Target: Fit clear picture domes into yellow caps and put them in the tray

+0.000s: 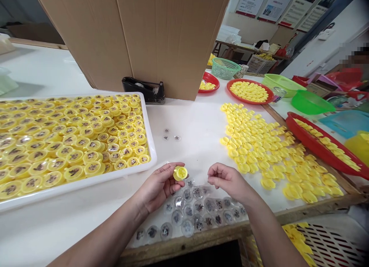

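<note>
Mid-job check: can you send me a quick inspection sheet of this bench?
surface: white work table with a wooden front edge.
job's things: white tray packed with yellow capsules; loose yellow caps; clear printed domes.
clutter: three small clear pieces; tape dispenser.
hands: left hand holds a yellow cap; right hand curled, nothing visible in it.
cables: nothing seen.
surroundings: cardboard carton, red tray, green basket, wall posters.

left hand (158,184): palm up, fingers curled | right hand (229,180): palm down, fingertips pinched | hands near each other
</note>
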The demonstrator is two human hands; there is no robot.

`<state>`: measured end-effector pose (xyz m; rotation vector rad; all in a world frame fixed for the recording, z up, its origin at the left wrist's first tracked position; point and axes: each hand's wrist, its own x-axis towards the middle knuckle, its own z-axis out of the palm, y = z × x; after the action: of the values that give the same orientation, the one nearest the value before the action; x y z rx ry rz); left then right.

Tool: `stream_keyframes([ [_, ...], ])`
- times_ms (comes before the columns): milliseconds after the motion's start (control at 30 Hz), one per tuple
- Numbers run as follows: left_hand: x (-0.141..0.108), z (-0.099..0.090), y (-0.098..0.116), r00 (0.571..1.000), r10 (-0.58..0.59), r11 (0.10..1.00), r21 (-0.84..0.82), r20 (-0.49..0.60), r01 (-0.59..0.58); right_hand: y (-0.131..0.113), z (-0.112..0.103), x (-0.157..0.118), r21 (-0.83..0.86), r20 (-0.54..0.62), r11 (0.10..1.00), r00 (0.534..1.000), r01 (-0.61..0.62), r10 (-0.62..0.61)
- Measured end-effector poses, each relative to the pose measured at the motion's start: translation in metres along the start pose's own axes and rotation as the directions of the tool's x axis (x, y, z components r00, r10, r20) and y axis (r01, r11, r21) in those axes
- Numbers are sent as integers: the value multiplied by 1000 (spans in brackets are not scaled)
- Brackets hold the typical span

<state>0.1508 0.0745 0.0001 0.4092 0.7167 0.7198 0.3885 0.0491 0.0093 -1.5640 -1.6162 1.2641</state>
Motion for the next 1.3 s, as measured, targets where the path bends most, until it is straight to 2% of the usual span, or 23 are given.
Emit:
stream_keyframes([
  [133,-2,2,-6,999,-14,1000,-12,33,15,-12,14,2,249,16,968,999,37,-43],
  [333,-3,4,-14,993,-18,999,-25,120,21,-24,41,12,433,-26,897,996,84,-80],
  [400,-3,4,-14,994,3,999,-37,109,1,-27,45,13,370,-51,922,994,113,-101],
  [533,-2,4,-14,997,36,998,-61,72,-32,-39,47,8,68,-101,963,962,260,-253],
  [600,-2,4,-15,996,38,997,-68,78,-33,-45,46,3,-36,-82,955,951,295,-297],
  [733,-3,6,-16,995,44,998,-51,91,-40,-56,42,-2,-167,-12,941,953,295,-301],
  [1033,-5,8,-17,993,70,997,14,93,-71,-63,40,-3,-340,-4,882,937,327,-349],
  [1300,-7,7,-16,990,116,993,29,82,-119,-68,52,-8,-471,-25,783,882,405,-471],
])
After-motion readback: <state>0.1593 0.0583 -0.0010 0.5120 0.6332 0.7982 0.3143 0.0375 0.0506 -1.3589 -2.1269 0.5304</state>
